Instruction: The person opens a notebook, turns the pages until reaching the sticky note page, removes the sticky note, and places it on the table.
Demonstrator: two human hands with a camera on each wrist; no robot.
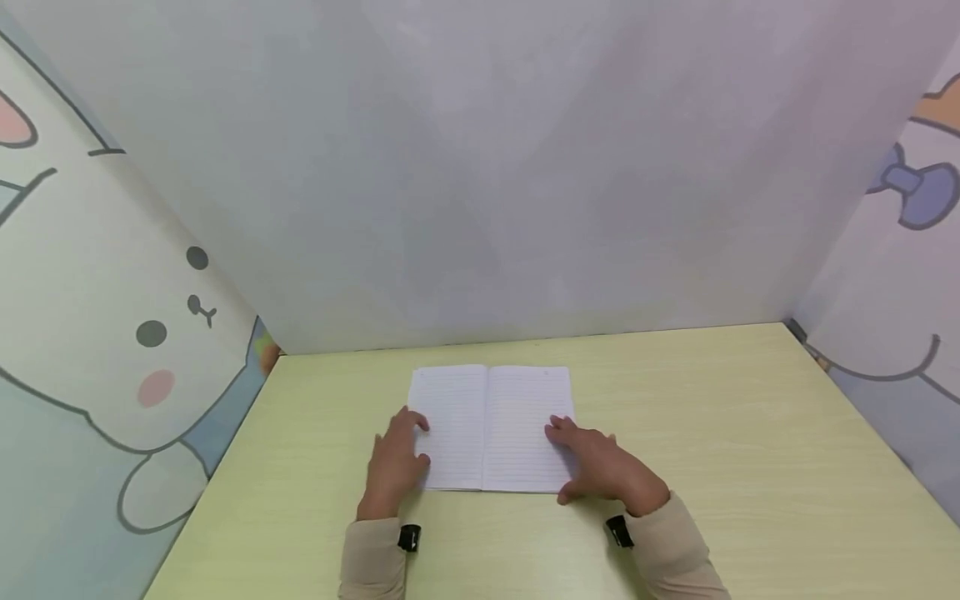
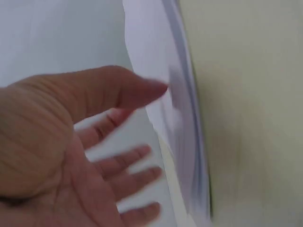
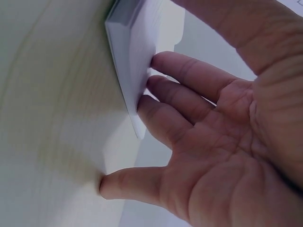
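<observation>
An open notebook (image 1: 450, 425) lies flat on the table with its blank ruled pages facing up and its spine upright in the middle. My left hand (image 1: 393, 467) is at the left page's outer edge, its thumb (image 2: 142, 90) over the page's near part and its other fingers apart. At the opposite side, my right hand (image 1: 603, 467) reaches over the right page's outer edge. Its fingertips (image 3: 156, 82) touch the notebook's paper, while another fingertip (image 3: 106, 184) lies beyond the notebook's near corner, at the tabletop. Neither hand grips anything.
The pale wooden table (image 1: 750, 467) stretches to both sides of the notebook. Behind it rises a plain grey wall (image 1: 525, 183). Side panels with cartoon animals, such as the left panel (image 1: 90, 275), border the table. Each wrist wears a small black device (image 1: 408, 537) at the sleeve.
</observation>
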